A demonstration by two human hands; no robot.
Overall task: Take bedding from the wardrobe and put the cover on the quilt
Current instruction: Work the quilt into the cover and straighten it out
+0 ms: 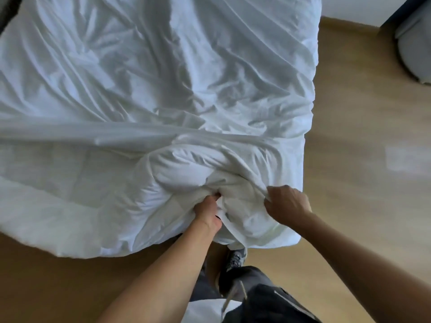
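A white quilt [77, 183] lies over the foot of the bed, thick and puffy at the near left. A thin, wrinkled white cover [163, 78] spreads over the bed behind it, its edge bunched near the foot. My left hand [207, 208] grips a gathered fold of white fabric at the near edge, its fingers buried in the cloth. My right hand [286, 201] grips the cover's bunched edge a little to the right, knuckles up. Where quilt ends and cover begins under my hands is hard to tell.
Wooden floor [349, 136] runs along the right side and the foot of the bed. A grey rounded object [415, 50] stands at the far right. My dark trousers and a grey shoe [235, 257] are at the bed's foot.
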